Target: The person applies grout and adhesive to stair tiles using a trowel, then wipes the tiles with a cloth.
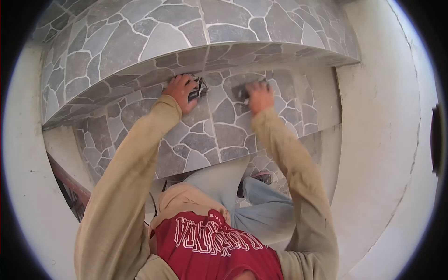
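Observation:
On the stone-patterned tiled step (196,140), my left hand (181,92) is closed around a crumpled black-and-white item (199,89), perhaps a cloth or packet, whose exact nature is unclear. To its right, my right hand (260,96) is blurred by motion and rests on a dark grey object (241,92) that lies against the tile; its fingers curl over the far side. Both hands are near the inner edge of the step, just below the riser. Light-coloured grout lines run between the grey tile shapes.
A higher curved tiled step (224,28) overhangs behind the hands. Pale walls stand at the left and right (382,116), the right one cracked. A brownish-red rail (70,179) is at the lower left. My legs and a shoe (263,177) are below the step's front edge.

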Demonstrator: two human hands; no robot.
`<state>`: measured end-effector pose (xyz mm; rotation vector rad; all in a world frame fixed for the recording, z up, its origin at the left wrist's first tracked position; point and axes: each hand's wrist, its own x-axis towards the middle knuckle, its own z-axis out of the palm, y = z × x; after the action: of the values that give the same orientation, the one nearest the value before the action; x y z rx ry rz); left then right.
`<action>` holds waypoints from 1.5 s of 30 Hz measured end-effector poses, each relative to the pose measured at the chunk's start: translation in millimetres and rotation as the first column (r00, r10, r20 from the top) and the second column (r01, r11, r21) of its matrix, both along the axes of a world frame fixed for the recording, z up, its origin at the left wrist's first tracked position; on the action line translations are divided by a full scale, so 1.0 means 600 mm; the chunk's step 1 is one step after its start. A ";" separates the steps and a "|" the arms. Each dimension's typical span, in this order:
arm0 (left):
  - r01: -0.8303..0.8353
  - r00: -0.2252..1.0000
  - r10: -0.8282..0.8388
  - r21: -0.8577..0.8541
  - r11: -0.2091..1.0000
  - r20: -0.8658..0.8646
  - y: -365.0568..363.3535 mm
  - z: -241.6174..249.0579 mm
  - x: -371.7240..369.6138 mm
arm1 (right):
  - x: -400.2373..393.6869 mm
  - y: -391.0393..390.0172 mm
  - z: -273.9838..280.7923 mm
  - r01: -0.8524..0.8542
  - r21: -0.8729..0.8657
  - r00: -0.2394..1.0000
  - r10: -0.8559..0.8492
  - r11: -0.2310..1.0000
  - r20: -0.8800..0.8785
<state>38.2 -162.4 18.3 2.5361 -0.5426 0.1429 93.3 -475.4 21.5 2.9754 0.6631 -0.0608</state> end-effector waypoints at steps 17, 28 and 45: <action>-0.027 0.998 0.028 -0.024 0.999 0.050 -0.002 -0.018 -0.001 | 0.007 -0.039 0.036 0.275 -0.091 0.960 -0.279 0.957 -0.033; 0.024 0.991 -0.018 -0.045 0.999 0.130 0.000 -0.031 0.002 | -0.210 -0.050 0.070 0.161 0.117 0.981 -0.146 0.980 -0.126; 0.807 0.490 -0.834 -0.230 0.544 -0.253 -0.311 0.032 -0.382 | -0.358 -0.223 0.295 0.257 0.744 0.786 -0.582 0.616 0.210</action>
<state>-190.7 -349.0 37.2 1.8669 -1.5001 -0.6097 -121.7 -609.1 198.6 3.5444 -0.1862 1.0261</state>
